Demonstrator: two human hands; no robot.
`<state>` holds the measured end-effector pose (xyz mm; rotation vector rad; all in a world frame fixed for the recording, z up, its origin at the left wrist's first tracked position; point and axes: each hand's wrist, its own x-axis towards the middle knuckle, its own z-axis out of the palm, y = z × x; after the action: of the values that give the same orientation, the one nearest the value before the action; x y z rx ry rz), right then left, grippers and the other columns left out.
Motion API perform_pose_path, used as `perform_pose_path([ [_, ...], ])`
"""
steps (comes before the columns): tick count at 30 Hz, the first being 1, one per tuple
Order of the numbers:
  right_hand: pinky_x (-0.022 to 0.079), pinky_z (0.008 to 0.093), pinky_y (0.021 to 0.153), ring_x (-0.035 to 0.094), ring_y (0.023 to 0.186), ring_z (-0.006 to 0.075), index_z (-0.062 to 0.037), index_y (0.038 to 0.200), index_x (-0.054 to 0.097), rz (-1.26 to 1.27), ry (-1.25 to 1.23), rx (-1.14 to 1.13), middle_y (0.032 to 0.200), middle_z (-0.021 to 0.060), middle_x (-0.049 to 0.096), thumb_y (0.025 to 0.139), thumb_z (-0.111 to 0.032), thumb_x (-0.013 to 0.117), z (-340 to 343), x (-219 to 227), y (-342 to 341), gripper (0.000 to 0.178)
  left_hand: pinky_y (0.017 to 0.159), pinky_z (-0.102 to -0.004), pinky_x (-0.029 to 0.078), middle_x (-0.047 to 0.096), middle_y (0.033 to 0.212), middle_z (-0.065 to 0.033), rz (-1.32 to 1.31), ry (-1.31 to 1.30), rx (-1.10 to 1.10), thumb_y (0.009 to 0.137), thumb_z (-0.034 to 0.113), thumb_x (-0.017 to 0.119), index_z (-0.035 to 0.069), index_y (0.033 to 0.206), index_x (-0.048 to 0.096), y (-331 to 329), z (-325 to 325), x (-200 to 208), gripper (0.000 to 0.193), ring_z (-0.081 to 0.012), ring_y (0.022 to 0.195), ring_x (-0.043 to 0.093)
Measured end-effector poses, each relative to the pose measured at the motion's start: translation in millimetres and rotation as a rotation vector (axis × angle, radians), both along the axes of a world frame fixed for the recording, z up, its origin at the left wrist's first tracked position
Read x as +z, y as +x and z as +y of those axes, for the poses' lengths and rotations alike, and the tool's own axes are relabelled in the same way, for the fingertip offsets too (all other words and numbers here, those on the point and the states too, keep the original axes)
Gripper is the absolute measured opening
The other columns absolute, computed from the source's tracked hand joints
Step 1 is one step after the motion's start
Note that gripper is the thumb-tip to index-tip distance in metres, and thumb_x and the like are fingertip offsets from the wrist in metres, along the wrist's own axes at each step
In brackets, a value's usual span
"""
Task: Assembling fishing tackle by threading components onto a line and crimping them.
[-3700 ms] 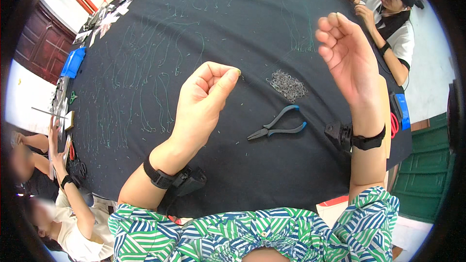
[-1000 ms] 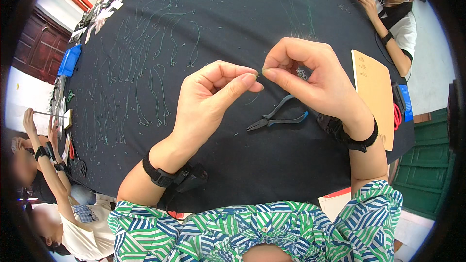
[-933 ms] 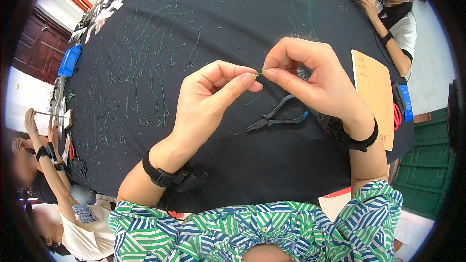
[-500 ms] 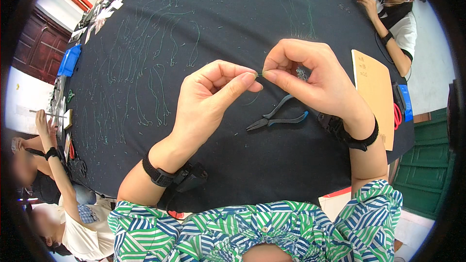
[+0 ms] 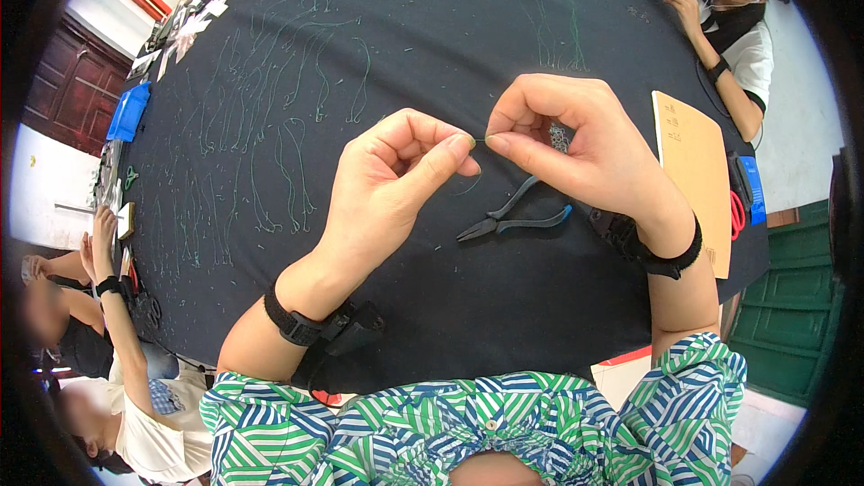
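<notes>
A thin green thread (image 5: 480, 140) runs taut across the small gap between my two hands. My left hand (image 5: 387, 175) pinches one side of it between thumb and forefinger, and a loose length curves down below those fingertips. On the other side, my right hand (image 5: 576, 139) pinches the thread with thumb and forefinger, its other fingers curled in. A clump of small silvery pieces (image 5: 560, 137) shows beside the right palm; whether it lies on the cloth or in the hand I cannot tell. Just below, pliers (image 5: 515, 223) with blue-grey handles lie with their handles spread.
A dark cloth (image 5: 468, 315) covers the table. Several green threads (image 5: 292, 171) lie at left, more (image 5: 558, 22) at the far right. A brown paper pad (image 5: 697, 180), red-handled scissors (image 5: 737, 216) and a blue box (image 5: 751, 191) are at right. People sit around the table.
My hands stay almost still, with the fingertips very slightly further apart on the thread. At left, a co-worker's raised hand has shifted to the right.
</notes>
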<state>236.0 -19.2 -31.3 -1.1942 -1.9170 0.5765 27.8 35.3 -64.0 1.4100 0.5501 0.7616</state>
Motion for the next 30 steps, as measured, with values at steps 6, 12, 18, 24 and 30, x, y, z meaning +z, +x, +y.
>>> perform_pose_path([
  [6,0.044,0.0230,0.055,0.057,0.061,0.0073,-0.0008,0.087,0.062,0.069,-0.035,-0.041,0.068,0.0040,0.062,0.086,-0.010,0.064,-1.8,2.4,0.7,0.009,0.075,-0.0207,0.050,0.069,0.089,-0.0075,-0.010,-0.031,0.018,0.093,0.011,0.063,-0.001,0.100,0.064,2.0,-1.6,0.6,0.014,-0.0095,0.083,0.065],
  [12,0.042,0.0209,0.057,0.053,0.063,0.0052,0.0003,0.086,0.062,0.116,-0.064,-0.040,0.070,0.0018,0.059,0.086,-0.008,0.064,-2.8,1.9,-1.8,0.009,0.053,-0.0154,0.030,0.070,0.083,-0.0037,-0.057,-0.011,0.030,0.093,0.016,0.064,0.005,0.099,0.067,4.4,-2.7,-4.2,0.013,0.0014,0.059,0.042],
  [18,0.044,0.0219,0.056,0.056,0.063,0.0061,-0.0006,0.086,0.062,0.101,-0.074,-0.008,0.069,0.0032,0.061,0.087,-0.011,0.063,-1.6,0.3,-0.1,0.010,0.052,-0.0151,0.030,0.071,0.083,-0.0042,-0.037,-0.014,0.035,0.093,0.016,0.063,0.005,0.101,0.066,3.4,-1.9,-3.3,0.014,0.0016,0.058,0.041],
  [24,0.043,0.0223,0.056,0.056,0.062,0.0063,-0.0007,0.085,0.062,0.077,-0.072,0.010,0.068,0.0029,0.061,0.087,-0.011,0.062,-0.5,-0.7,0.8,0.010,0.052,-0.0150,0.030,0.071,0.084,-0.0044,-0.043,-0.004,0.034,0.093,0.016,0.063,0.005,0.102,0.066,2.7,-1.5,-4.3,0.014,0.0016,0.058,0.041],
  [30,0.043,0.0228,0.056,0.056,0.061,0.0068,-0.0009,0.085,0.061,0.058,-0.079,0.034,0.067,0.0029,0.060,0.086,-0.010,0.061,0.1,0.1,1.1,0.010,0.052,-0.0150,0.029,0.070,0.083,-0.0040,-0.047,-0.002,0.033,0.094,0.016,0.063,0.005,0.100,0.066,2.6,-1.4,-4.0,0.013,0.0016,0.057,0.041],
])
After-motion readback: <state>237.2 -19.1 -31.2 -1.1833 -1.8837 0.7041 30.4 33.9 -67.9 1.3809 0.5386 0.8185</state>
